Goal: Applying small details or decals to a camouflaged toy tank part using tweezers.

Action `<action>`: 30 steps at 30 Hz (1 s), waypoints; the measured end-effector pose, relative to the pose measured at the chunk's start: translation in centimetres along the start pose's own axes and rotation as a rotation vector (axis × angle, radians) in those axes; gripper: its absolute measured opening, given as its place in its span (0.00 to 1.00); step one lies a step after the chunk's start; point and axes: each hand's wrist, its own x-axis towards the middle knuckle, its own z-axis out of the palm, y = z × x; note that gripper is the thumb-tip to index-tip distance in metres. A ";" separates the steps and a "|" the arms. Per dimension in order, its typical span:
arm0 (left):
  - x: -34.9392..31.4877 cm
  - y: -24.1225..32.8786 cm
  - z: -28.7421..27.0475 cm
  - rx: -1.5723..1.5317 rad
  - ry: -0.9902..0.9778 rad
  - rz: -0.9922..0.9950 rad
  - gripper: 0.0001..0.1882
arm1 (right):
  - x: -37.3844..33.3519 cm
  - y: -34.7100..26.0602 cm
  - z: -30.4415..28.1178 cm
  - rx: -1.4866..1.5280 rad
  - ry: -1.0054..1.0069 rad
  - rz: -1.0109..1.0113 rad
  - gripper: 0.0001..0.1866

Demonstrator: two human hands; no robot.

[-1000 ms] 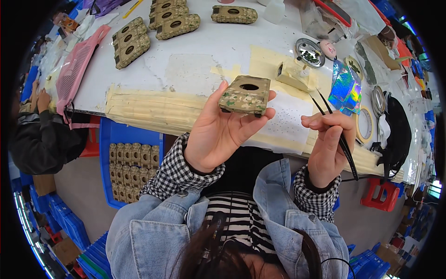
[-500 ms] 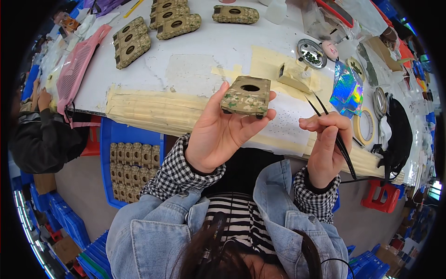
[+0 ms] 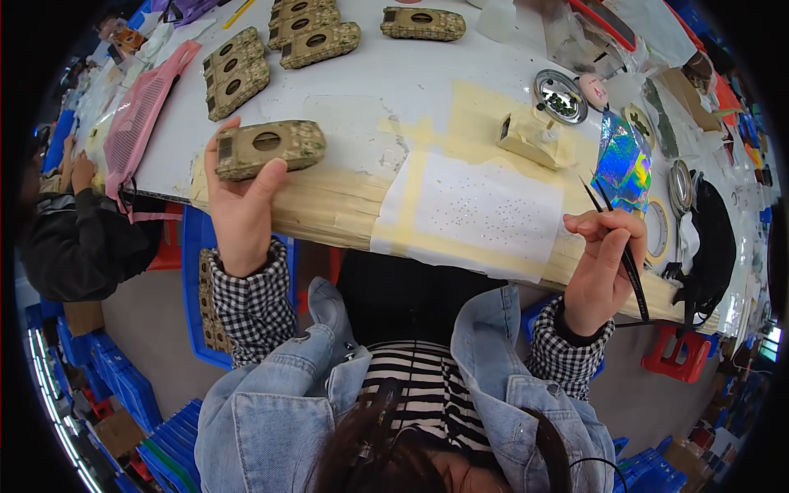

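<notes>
My left hand grips a camouflage toy tank hull by its sides, thumb on the near side, just above the near left part of the table. A round dark opening shows in its top. Over the right part of the table, my right hand closes round black tweezers. Their two tips point up and away from me, apart, with nothing visible between them. Left of that hand lies a white sheet scattered with tiny specks, too small to name. More camouflage hulls stand in groups at the far left.
A metal dish of small green pieces stands beyond a taped cream block. Tape roll, shiny holographic pouch and black cloth lie right. Below the table edge, a blue crate holds hulls. Another person's sleeve is left.
My left hand has carried the hull leftward, away from the white sheet, and turned it. My right hand with the tweezers has shifted slightly right and down.
</notes>
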 end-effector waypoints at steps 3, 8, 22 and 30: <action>1.5 0.9 -1.3 0.263 0.068 0.009 0.31 | 0.0 0.0 0.2 -0.001 -0.015 -0.014 0.12; 4.0 0.8 -2.8 0.574 -0.050 0.013 0.29 | 0.0 -0.2 0.3 0.003 -0.011 -0.019 0.12; 5.9 1.4 -7.8 0.824 -0.038 0.187 0.20 | 0.0 0.2 -0.2 0.004 0.013 0.003 0.11; 9.7 1.7 -8.9 1.492 -0.160 0.563 0.16 | -0.1 0.1 -0.5 -0.017 0.025 0.013 0.11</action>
